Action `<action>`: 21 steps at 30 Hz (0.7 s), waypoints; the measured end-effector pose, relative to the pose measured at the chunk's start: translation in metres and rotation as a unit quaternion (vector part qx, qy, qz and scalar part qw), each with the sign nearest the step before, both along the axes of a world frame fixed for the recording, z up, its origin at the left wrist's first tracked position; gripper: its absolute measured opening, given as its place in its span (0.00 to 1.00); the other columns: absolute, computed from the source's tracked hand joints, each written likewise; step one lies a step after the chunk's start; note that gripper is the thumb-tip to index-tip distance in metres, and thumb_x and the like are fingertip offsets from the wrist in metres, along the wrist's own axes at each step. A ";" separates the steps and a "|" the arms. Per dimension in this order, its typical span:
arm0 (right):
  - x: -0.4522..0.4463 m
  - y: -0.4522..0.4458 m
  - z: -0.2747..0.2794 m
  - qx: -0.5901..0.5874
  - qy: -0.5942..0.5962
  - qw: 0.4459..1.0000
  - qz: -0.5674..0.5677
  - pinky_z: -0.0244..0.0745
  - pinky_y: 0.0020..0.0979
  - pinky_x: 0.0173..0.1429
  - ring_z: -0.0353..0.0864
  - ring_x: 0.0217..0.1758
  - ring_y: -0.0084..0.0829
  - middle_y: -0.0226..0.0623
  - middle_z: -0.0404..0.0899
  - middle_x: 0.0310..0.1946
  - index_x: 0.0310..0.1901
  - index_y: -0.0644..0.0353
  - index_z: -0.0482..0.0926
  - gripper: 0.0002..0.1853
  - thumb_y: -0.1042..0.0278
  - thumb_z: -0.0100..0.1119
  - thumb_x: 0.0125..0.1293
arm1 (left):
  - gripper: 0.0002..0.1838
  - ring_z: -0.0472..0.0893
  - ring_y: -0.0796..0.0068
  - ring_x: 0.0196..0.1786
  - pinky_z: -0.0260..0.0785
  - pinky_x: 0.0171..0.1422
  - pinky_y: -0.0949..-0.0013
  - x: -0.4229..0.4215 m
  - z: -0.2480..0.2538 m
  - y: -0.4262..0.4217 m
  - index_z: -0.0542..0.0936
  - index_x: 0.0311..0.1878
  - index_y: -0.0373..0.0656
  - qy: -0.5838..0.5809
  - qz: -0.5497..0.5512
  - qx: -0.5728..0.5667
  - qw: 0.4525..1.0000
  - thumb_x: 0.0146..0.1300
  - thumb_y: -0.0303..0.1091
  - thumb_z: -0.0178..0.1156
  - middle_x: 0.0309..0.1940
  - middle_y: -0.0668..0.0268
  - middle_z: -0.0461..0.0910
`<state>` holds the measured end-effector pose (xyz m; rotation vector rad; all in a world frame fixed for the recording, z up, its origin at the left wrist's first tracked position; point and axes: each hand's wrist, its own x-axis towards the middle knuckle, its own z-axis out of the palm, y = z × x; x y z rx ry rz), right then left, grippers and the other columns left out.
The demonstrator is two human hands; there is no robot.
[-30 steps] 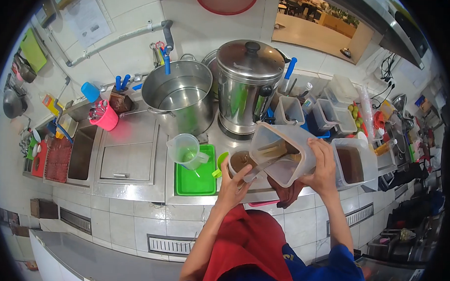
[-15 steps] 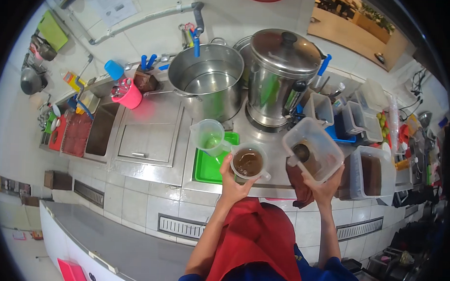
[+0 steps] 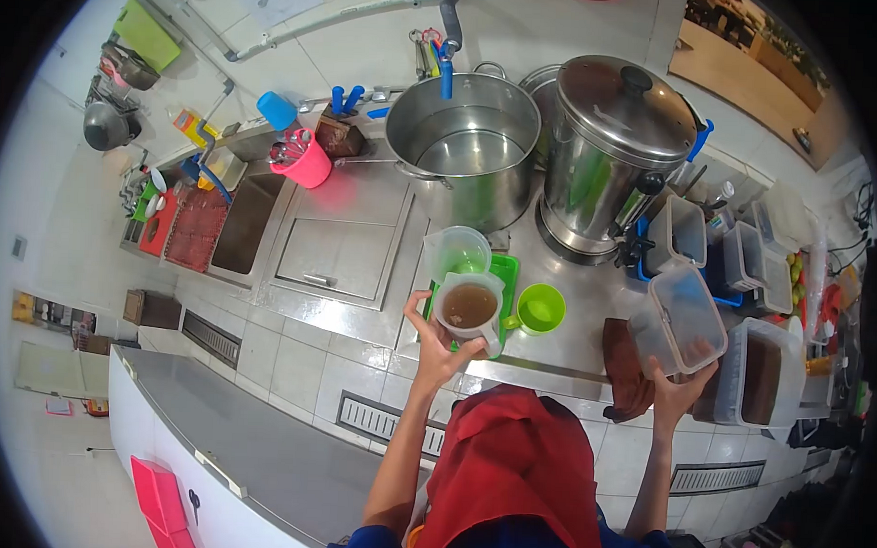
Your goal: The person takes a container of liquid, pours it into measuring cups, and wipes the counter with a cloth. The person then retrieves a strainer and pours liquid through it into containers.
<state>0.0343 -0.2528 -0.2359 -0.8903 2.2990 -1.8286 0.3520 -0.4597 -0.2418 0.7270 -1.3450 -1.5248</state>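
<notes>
My left hand (image 3: 439, 347) is wrapped round a clear measuring jug (image 3: 468, 305) of brown liquid, held over the green tray (image 3: 505, 269). Just behind that jug stands another clear jug (image 3: 456, 251), which looks free of brown liquid. A lime green cup (image 3: 541, 308) is on the steel counter to the right of the tray. My right hand (image 3: 677, 389) grips a translucent square container (image 3: 683, 319) by its lower end, tilted above the counter. A brown cloth (image 3: 628, 370) hangs at the counter's front edge, left of my right hand.
A large steel pot (image 3: 467, 159) and a lidded steel urn (image 3: 610, 159) stand at the back. Right of my right hand is a tub (image 3: 759, 373) of brown liquid. Plastic containers (image 3: 677, 234) line the back right. A pink utensil cup (image 3: 308, 163) stands left of the pot.
The jug in my left hand has moved away from the container, over the green tray. My right hand has moved right with the container, which was earlier tipped toward the jug. The view has shifted left.
</notes>
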 end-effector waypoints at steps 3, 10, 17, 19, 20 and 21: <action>0.000 0.001 0.001 0.003 0.001 1.000 -0.005 0.70 0.44 0.75 0.67 0.71 0.42 0.45 0.65 0.66 0.69 0.62 0.61 0.46 0.77 0.77 0.49 | 0.55 0.72 0.56 0.67 0.69 0.70 0.57 0.003 -0.004 -0.014 0.43 0.71 0.58 0.000 -0.008 0.018 1.000 0.54 0.32 0.78 0.65 0.47 0.66; -0.004 0.005 -0.008 0.012 0.023 1.000 -0.018 0.70 0.45 0.75 0.67 0.72 0.43 0.44 0.64 0.67 0.70 0.62 0.60 0.48 0.76 0.79 0.48 | 0.48 0.72 0.56 0.67 0.65 0.70 0.57 0.013 -0.017 -0.027 0.44 0.72 0.60 -0.005 -0.029 0.077 0.997 0.62 0.34 0.71 0.65 0.47 0.67; -0.007 0.008 -0.014 0.007 -0.001 1.000 -0.024 0.70 0.47 0.76 0.66 0.73 0.44 0.44 0.64 0.67 0.70 0.61 0.60 0.49 0.76 0.79 0.48 | 0.40 0.71 0.54 0.68 0.68 0.70 0.54 0.009 -0.002 -0.029 0.46 0.73 0.62 0.013 -0.025 0.126 0.992 0.68 0.42 0.63 0.67 0.48 0.64; -0.007 0.007 -0.012 0.012 0.008 1.000 -0.020 0.70 0.47 0.76 0.66 0.73 0.44 0.44 0.64 0.67 0.70 0.61 0.59 0.49 0.76 0.79 0.48 | 0.40 0.72 0.54 0.67 0.72 0.67 0.54 0.010 0.000 -0.031 0.46 0.73 0.63 0.008 -0.018 0.143 0.989 0.68 0.44 0.62 0.65 0.49 0.65; -0.008 0.007 -0.013 0.012 0.007 1.000 -0.024 0.70 0.47 0.76 0.66 0.73 0.44 0.44 0.64 0.67 0.70 0.61 0.59 0.49 0.76 0.79 0.48 | 0.39 0.74 0.54 0.65 0.74 0.64 0.54 0.010 0.001 -0.031 0.46 0.73 0.63 -0.004 -0.014 0.130 0.991 0.68 0.46 0.61 0.65 0.49 0.66; -0.009 0.007 -0.014 0.003 0.004 1.000 -0.021 0.70 0.48 0.76 0.67 0.73 0.44 0.44 0.64 0.67 0.70 0.61 0.59 0.49 0.75 0.80 0.48 | 0.39 0.74 0.54 0.65 0.74 0.64 0.54 0.010 0.002 -0.032 0.46 0.73 0.63 -0.007 -0.017 0.131 0.991 0.68 0.46 0.61 0.65 0.49 0.66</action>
